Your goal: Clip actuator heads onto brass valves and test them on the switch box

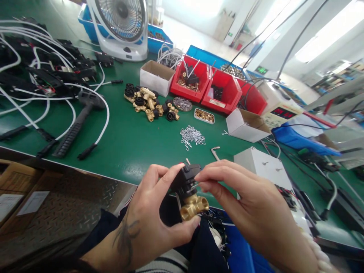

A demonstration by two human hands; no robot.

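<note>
My left hand [153, 212] grips a brass valve fitting [194, 206] topped by a black plastic part [186, 177], holding it over the table's front edge. The thumb and fingers of my right hand [241, 201] pinch at the black part from the right, on a small metal clip that I can barely make out. A thin metal pin sticks up from the black part's top. On the green mat [127, 144] beyond lie a pile of silver wire clips [192, 135] and a heap of brass fittings with black caps [149, 102].
Red bins [222, 93] and blue bins, white cardboard boxes [156, 77], a small tray of brass parts [204, 115] and a white fan [121, 28] stand at the back. Black units with white cables [42, 76] fill the left. A white box [260, 165] and a power supply [280, 108] sit right.
</note>
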